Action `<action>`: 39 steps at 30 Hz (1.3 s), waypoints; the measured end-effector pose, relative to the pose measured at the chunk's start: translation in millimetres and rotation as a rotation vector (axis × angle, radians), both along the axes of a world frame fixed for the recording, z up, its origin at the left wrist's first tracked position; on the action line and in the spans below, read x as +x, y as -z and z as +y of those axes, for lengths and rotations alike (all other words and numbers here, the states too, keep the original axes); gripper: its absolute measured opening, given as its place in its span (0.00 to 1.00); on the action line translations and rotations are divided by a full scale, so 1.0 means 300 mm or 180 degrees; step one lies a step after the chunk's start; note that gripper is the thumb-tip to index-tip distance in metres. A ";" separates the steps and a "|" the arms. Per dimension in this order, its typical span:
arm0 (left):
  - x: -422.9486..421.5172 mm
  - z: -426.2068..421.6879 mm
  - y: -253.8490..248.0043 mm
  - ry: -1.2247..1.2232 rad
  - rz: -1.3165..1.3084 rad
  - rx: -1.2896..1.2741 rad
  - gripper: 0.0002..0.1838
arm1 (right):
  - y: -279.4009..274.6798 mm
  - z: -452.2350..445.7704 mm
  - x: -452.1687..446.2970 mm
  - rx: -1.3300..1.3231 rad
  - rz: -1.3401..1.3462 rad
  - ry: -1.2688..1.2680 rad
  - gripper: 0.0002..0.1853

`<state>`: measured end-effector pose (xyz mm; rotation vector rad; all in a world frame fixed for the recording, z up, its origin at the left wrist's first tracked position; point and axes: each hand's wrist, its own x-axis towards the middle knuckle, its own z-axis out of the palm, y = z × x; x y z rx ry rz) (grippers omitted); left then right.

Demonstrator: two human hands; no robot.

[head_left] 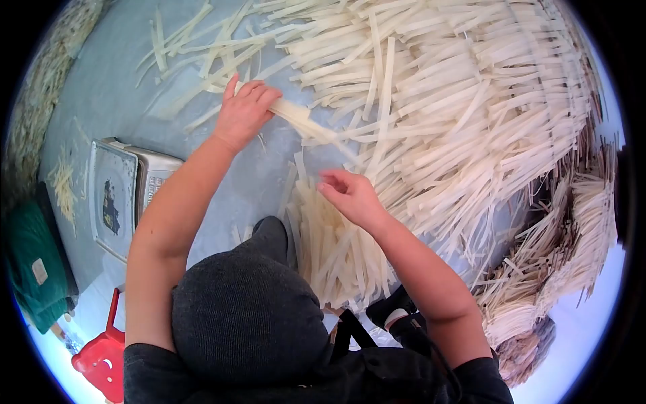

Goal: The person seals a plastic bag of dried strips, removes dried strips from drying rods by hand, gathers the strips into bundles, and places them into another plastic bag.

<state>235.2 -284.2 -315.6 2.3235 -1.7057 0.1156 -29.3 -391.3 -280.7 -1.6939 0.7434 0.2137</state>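
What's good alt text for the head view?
From above, a person's left hand holds pale strips over a grey surface, while the blurred right hand, apparently empty, is poised nearby. A large heap of similar strips spreads to the right; a scale sits at left.

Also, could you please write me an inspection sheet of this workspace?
Surface: smooth grey work surface, loose strips scattered over part of it.
Job's things: large spread of flat, pale cream strips; small bundle of similar strips in the left hand.
Clutter: silver scale with keypad and worn rectangular metal plate, left of the strips.
Hands: left hand grips the bundle; right hand half-curled, fingertips blurred, seemingly empty.
Cables: nothing seen on the work surface.
Surroundings: green fabric item and red cut-out piece at the left edge.
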 end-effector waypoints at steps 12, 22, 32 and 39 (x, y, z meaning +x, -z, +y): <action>-0.198 -0.028 -0.119 0.0217 0.2359 -0.1253 0.17 | -0.114 -0.124 0.135 0.1334 -0.1550 0.2545 0.26; -0.182 0.066 0.048 0.0087 0.2127 -0.0588 0.17 | -0.205 -0.230 0.094 0.0961 -0.1950 0.3047 0.21; -0.243 -0.009 0.145 0.1542 0.0614 0.0366 0.22 | -0.525 -0.350 0.010 -0.0733 -0.2876 0.2800 0.21; -0.235 -0.088 0.143 0.1814 -0.0167 0.1612 0.15 | -0.467 -0.284 -0.035 -0.0861 -0.2483 0.2586 0.14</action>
